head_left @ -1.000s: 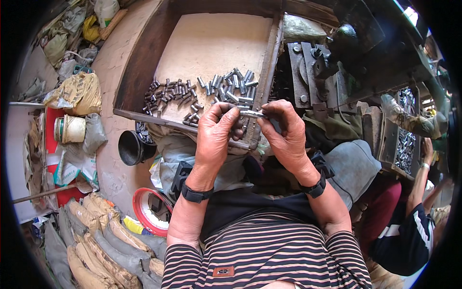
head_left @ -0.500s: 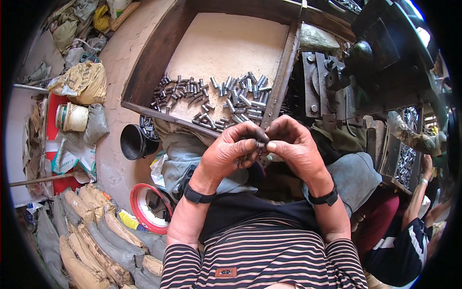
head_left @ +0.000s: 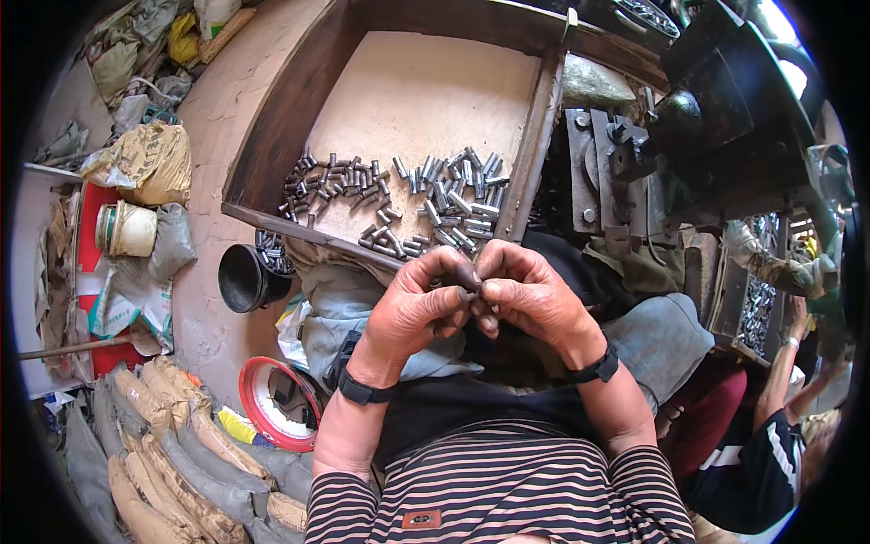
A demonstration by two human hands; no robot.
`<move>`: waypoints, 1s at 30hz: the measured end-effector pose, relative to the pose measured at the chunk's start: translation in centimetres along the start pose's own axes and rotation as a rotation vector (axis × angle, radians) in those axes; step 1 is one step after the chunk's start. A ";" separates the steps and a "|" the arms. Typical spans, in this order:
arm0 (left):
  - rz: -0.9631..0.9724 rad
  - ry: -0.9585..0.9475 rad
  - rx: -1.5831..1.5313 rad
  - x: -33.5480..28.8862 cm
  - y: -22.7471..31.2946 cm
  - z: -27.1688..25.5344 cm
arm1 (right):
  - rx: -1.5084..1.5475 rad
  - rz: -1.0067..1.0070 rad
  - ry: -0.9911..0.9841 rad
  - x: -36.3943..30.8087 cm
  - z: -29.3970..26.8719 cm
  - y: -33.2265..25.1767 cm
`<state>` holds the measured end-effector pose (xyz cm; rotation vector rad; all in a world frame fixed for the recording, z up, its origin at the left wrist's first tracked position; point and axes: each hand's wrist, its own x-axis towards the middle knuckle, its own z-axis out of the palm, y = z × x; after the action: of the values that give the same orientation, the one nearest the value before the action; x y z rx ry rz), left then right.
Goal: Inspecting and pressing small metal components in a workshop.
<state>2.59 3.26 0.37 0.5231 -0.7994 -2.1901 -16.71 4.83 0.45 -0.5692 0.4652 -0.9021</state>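
Observation:
My left hand and my right hand meet in front of my chest, thumbs and fingertips pinched together. What they hold, if anything, is hidden by the fingers. Just beyond them is a shallow wooden tray with dark walls and a pale bottom. Short metal pins lie loose in its near half. A darker heap of pins is on the left and a shinier heap of pins on the right.
A black bucket and a red-rimmed tub stand on the left, near stacked filled sacks. Dark machinery rises at the right. Past it, a bin of metal pieces stands near another person's arm.
My hands have shifted slightly left and down in the picture, and the fingertips have drawn closer together. The surroundings are displaced slightly too; the pins look unchanged.

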 end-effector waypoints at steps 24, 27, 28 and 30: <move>0.131 0.664 1.252 6.1 9.9 -9.2 | -2.097 -0.431 0.291 13.5 -5.9 -3.8; 0.078 0.808 1.939 8.9 9.1 -9.4 | -2.027 -0.480 0.320 13.4 -6.5 -4.2; 0.043 0.810 1.996 9.4 8.9 -9.6 | -1.971 -0.486 0.323 13.1 -6.1 -4.4; -0.032 0.810 2.108 10.3 8.6 -9.9 | -1.817 -0.580 0.313 12.4 -5.6 -4.6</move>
<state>5.97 -12.89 -2.14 2.0314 -2.1921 -0.1211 -16.08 -9.22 -2.55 -2.3110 1.4485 -0.9114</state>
